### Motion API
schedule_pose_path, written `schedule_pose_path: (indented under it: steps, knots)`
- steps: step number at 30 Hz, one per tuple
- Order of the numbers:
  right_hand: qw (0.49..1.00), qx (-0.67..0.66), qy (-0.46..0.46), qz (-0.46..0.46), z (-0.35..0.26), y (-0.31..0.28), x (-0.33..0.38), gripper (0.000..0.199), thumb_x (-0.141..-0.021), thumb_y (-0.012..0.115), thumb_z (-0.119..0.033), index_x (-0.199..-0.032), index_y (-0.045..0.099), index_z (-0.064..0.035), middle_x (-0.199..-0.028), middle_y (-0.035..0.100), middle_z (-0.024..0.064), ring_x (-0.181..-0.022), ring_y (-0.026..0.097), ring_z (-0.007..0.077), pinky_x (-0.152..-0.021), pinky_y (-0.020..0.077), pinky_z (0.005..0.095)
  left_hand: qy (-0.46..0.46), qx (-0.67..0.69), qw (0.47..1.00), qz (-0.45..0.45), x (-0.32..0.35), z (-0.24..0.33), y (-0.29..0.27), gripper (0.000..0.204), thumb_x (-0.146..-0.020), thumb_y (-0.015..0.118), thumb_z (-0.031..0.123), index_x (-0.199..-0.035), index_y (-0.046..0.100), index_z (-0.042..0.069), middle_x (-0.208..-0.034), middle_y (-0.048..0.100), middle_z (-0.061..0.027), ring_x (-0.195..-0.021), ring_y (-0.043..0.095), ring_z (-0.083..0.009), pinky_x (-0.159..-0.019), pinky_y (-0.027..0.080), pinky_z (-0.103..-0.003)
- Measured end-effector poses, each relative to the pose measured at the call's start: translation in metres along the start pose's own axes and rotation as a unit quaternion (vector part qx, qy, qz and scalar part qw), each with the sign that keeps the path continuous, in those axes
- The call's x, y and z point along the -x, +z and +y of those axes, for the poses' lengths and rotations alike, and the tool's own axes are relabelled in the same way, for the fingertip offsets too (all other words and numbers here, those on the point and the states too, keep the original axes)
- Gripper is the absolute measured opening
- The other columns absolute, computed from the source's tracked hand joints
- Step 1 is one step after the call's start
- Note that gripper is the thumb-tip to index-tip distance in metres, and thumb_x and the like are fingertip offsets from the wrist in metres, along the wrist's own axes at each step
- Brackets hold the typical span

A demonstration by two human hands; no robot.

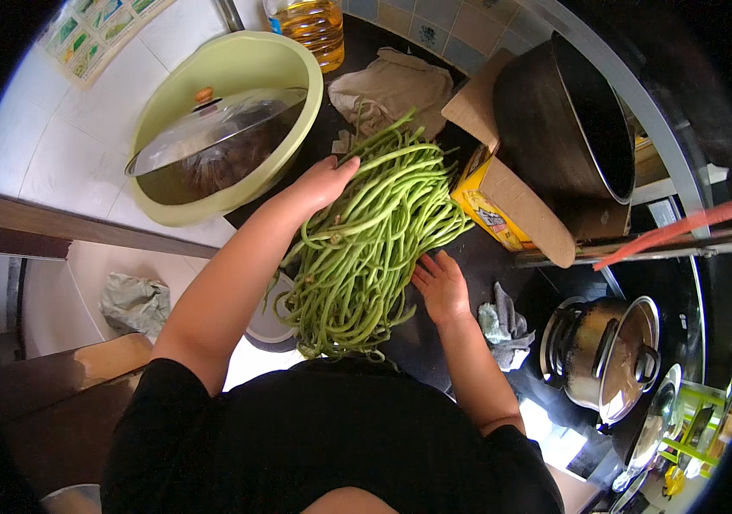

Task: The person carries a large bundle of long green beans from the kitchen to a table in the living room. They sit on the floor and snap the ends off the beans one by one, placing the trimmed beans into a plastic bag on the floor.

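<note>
**Both hands on the pile of long beans**

While your forearms reach up from the lower edge, both your hands rest on the long green beans [366, 248], a big loose bundle lying on the dark countertop [469, 257] right in front of you. Your left hand [323, 182] lies on the upper left side of the bundle, fingers stretched out and loose over the pods, gripping nothing. Your right hand [440, 285] sits at the bundle's lower right edge, palm down, fingers spread flat, touching the outer pods and the counter; it clasps nothing either.

Just beyond your left hand stands a pale green basin [297, 60] with a glass lid [203, 128] tilted inside it. A bottle of yellow oil [313, 27] stands behind the basin, and a beige cloth [396, 81] lies crumpled beside it, at the far end of the beans. To the right of the beans sits an open cardboard box [511, 206], with a dark wok [571, 120] leaning above it. A grey rag [503, 325] lies just beside your right wrist, and a steel pot [606, 351] with its lid stands farther right.
</note>
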State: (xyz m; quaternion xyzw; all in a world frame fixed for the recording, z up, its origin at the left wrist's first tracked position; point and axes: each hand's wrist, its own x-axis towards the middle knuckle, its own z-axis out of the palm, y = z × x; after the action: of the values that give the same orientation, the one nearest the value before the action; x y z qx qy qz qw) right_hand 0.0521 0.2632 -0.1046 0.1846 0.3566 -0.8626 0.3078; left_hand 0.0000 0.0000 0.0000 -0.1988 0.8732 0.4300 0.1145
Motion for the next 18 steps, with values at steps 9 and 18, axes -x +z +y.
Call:
schedule_pose_path:
  steps: [9,18]
  knots:
    - [0.999,0.016,-0.011,-0.047,-0.018,0.064,-0.028,0.069,-0.078,0.054,-0.047,-0.125,0.032,-0.0031,-0.127,0.036,0.0116,-0.115,0.036,0.0254,-0.096,0.0289,0.0385,-0.14,0.295,0.93,-0.169,-0.065,0.006,0.009,0.074,-0.074,0.039,0.066,-0.117,0.048,0.006,-0.12,0.046,-0.0162,-0.104,0.048,-0.0253,-0.088,0.036,-0.036]
    - [0.991,0.004,0.091,-0.095,-0.009,0.066,-0.04,0.076,-0.073,0.057,-0.05,-0.128,0.026,-0.0082,-0.127,0.035,0.014,-0.114,0.037,0.0319,-0.091,0.0329,0.0508,-0.179,0.413,0.831,-0.328,-0.011,0.026,0.018,0.063,-0.08,0.034,0.06,-0.119,0.047,0.012,-0.112,0.054,-0.0058,-0.095,0.053,-0.018,-0.087,0.04,-0.033]
